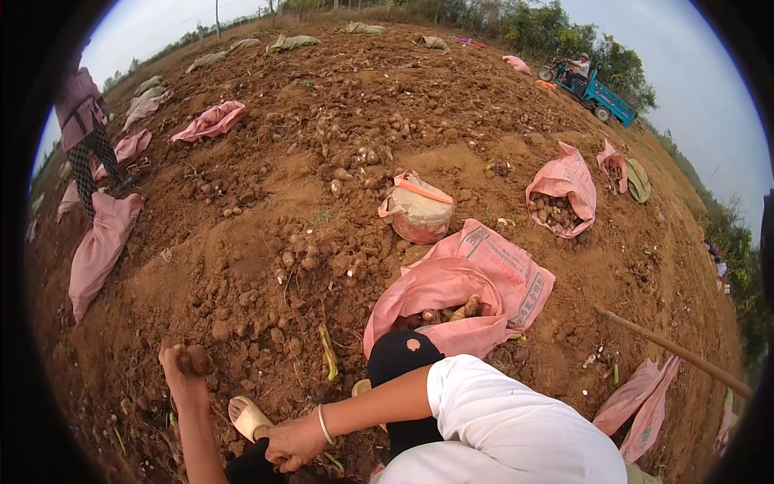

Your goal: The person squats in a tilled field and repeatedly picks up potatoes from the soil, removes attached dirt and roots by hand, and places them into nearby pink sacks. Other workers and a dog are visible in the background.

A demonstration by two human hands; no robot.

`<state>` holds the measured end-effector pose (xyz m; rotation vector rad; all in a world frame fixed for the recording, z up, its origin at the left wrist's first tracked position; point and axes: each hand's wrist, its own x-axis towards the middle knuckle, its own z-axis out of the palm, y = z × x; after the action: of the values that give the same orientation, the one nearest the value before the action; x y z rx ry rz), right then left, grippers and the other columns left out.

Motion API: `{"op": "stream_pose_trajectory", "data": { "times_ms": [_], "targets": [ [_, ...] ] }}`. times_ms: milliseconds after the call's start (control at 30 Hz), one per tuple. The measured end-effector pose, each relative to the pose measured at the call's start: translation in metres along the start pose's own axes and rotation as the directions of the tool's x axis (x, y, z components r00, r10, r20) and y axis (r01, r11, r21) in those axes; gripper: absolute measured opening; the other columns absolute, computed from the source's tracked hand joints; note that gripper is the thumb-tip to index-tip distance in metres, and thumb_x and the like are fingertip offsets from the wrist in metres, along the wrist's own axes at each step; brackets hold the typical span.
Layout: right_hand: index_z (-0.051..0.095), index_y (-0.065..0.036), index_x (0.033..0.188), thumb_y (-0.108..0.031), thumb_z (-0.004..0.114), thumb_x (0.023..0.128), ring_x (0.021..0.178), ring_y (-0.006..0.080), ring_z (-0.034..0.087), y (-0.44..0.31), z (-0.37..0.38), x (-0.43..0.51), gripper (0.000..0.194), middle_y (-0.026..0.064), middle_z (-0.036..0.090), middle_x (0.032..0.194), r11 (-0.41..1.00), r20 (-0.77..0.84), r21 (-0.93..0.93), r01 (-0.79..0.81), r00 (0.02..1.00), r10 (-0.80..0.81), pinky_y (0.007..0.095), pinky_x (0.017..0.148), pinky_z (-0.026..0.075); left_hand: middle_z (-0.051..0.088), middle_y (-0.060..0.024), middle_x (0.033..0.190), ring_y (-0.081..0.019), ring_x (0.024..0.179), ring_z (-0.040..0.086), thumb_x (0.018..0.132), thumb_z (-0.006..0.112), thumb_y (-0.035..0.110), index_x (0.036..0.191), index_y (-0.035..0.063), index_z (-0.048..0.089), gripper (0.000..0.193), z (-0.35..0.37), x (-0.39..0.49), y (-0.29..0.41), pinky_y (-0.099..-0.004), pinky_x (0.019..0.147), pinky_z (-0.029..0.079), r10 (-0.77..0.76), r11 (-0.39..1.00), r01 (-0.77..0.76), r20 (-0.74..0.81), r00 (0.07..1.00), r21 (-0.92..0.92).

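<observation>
My left hand (pixel 177 366) is raised above the soil at the lower left. It grips a soil-covered tuber clump (pixel 198 360). My right hand (pixel 296 441), with a pale bangle (pixel 325 425) on its wrist, is low beside my black-trousered leg and a cream sandal (pixel 251 417). Its fingers are bent downward and partly hidden, so whether they hold anything is unclear. Past my knee lies an open pink woven sack (pixel 435 281) bearing print, with brown tubers (pixel 462 310) inside its mouth. A green-yellow stalk (pixel 328 351) is on the ground between hand and sack.
A dirt-covered bucket-like container (pixel 421 209) stands beyond the sack. Another pink sack (pixel 565 190) holds tubers on the right. A wooden pole (pixel 671 348) slants in at the right. Someone (pixel 84 121) stands at left near a pink sack (pixel 103 254). A blue cargo tricycle (pixel 598 97) carries a rider.
</observation>
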<state>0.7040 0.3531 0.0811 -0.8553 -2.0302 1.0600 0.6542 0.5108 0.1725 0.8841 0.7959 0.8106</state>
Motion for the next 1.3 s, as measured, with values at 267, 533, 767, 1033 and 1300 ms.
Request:
{"op": "stream_pose_trajectory", "data": {
  "times_ms": [267,533,767,1033,1300],
  "targets": [
    [0.061,-0.004,0.082,-0.032,0.075,0.080,0.077,0.0284,0.064,-0.020,-0.045,-0.032,0.031,0.0128,0.060,0.071,0.535,-0.531,-0.311,-0.786,0.610,0.588,0.0380,0.065,0.051,0.055,-0.0219,0.116,-0.0373,0.111,0.055,0.072,0.054,0.012,0.125,-0.0008,0.047,0.055,-0.040,-0.021,-0.002,-0.0545,0.099,0.043,0.049,0.865,0.222,0.517,0.854,-0.449],
    [0.042,-0.006,0.132,-0.015,0.075,0.083,0.108,0.0164,0.057,-0.029,-0.044,-0.008,0.060,0.0083,0.044,0.132,0.918,-0.745,0.390,-0.065,0.564,0.357,0.0307,0.082,0.052,0.058,-0.0107,0.114,-0.0256,0.102,0.055,0.095,0.044,0.052,0.118,0.0025,0.055,0.055,-0.020,-0.033,-0.022,-0.0414,0.090,0.044,-0.290,0.930,0.362,0.488,0.823,-0.058],
    [0.044,-0.006,0.130,-0.008,0.059,0.089,0.087,0.0137,0.061,-0.024,-0.060,-0.014,0.044,0.0070,0.060,0.108,0.617,-0.669,0.712,0.336,0.593,0.448,0.0245,0.062,0.047,0.058,-0.0055,0.102,-0.0176,0.101,0.052,0.092,0.062,0.032,0.114,0.0046,0.058,0.035,-0.046,-0.021,-0.003,-0.0327,0.094,0.040,0.159,0.804,-0.369,0.430,0.889,0.466],
    [0.050,-0.011,0.115,-0.035,0.061,0.095,0.078,0.0076,0.054,-0.040,-0.056,-0.042,0.033,-0.0009,0.057,0.097,0.602,-0.596,0.766,0.223,0.596,0.538,0.0231,0.061,0.047,0.059,-0.0067,0.074,-0.0128,0.067,0.055,0.091,0.066,0.021,0.106,-0.0021,0.061,0.027,0.000,-0.039,-0.026,-0.0287,0.059,0.046,0.095,0.445,-0.672,0.715,0.693,0.592],
    [0.053,-0.003,0.114,-0.017,0.068,0.088,0.089,0.0118,0.057,-0.036,-0.033,-0.225,0.033,0.0024,0.061,0.097,0.879,-0.933,0.262,-0.399,0.128,0.336,0.0267,0.081,0.047,0.058,-0.0052,0.089,-0.0133,0.085,0.054,0.093,0.058,0.011,0.106,0.0037,0.060,0.015,-0.047,-0.015,0.003,-0.0303,0.081,0.045,0.148,0.646,-0.499,0.547,0.824,0.577]
  ]
}}
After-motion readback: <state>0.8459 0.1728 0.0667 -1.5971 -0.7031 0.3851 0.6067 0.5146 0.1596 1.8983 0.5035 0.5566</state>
